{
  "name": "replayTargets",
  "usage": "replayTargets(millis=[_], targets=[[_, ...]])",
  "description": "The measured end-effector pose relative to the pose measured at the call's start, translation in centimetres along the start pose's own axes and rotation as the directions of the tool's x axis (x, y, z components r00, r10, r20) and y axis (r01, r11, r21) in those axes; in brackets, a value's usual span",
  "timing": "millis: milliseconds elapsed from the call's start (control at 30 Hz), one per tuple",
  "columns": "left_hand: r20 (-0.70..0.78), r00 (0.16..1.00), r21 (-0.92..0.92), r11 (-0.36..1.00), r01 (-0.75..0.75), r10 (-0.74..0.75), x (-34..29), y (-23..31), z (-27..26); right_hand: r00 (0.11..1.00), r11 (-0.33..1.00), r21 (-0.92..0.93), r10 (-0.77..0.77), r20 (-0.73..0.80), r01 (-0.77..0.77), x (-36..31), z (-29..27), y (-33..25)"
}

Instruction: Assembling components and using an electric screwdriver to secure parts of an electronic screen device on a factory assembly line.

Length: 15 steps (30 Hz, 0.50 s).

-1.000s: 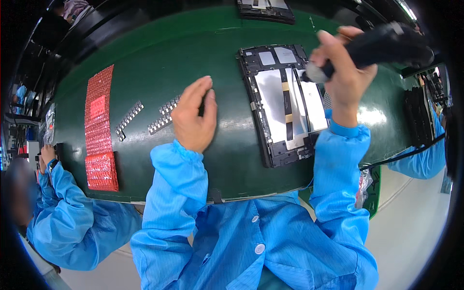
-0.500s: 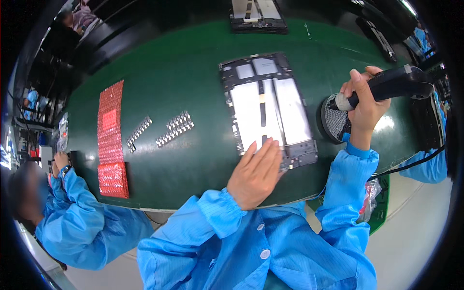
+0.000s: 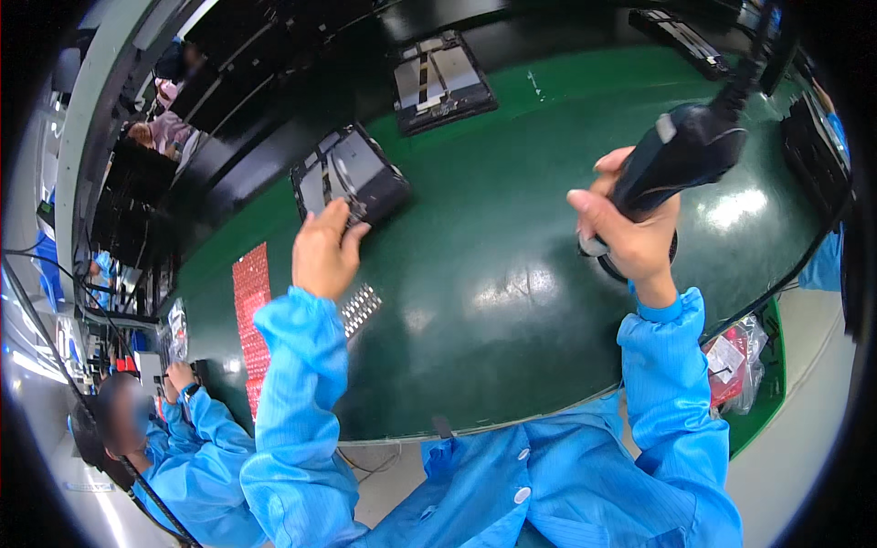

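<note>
At the far left of the bench, my left hand (image 3: 324, 254) grips the near edge of an opened tablet (image 3: 340, 166), thumb and fingers closed on it. Silver battery panels and a dark strip show inside its black frame. My right hand (image 3: 639, 239) is wrapped round a black electric screwdriver (image 3: 671, 164), whose cord runs up to the upper right. The tool's pale front end points down at a round dish (image 3: 610, 268), mostly hidden under that hand. Another opened tablet (image 3: 445, 80) lies farther back.
Left on the green bench (image 3: 484, 365) are a red bubble-wrap strip (image 3: 251, 306) and rows of small metal parts (image 3: 362, 310). More dark device parts (image 3: 681, 41) lie far right. A co-worker (image 3: 196, 461) sits at left. A green bin (image 3: 767, 393) with plastic bags stands below the right edge.
My left hand has carried the opened tablet from the bench's middle to the far left. My right hand still holds the screwdriver, now more upright, by the dish. The view has turned left.
</note>
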<state>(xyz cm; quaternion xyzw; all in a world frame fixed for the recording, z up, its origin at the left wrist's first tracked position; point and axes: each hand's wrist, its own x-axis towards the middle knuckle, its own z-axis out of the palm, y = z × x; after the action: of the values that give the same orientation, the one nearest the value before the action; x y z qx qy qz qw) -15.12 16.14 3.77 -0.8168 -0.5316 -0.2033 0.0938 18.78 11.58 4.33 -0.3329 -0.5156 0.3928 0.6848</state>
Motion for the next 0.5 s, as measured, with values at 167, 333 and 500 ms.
replayTargets(millis=[167, 333, 500], targets=[[0.114, 0.964, 0.285, 0.937, 0.202, -0.242, 3.8, -5.6, 0.9, 0.996, 0.998, -0.004, 0.068, 0.055, -0.068, -0.5, 0.3, -0.1], [-0.211, 0.975, -0.325, 0.946, 0.0, -0.073, 4.6, 5.0, -1.5, 0.991, 0.99, 0.039, 0.131, 0.037, -0.133, -0.9, 0.0, 0.7], [-0.349, 0.933, -0.937, 0.062, -0.345, -0.086, 1.0, 15.3, -14.0, 0.997, 0.997, 0.074, 0.011, 0.079, -0.016, 0.1, 0.8, 1.4]])
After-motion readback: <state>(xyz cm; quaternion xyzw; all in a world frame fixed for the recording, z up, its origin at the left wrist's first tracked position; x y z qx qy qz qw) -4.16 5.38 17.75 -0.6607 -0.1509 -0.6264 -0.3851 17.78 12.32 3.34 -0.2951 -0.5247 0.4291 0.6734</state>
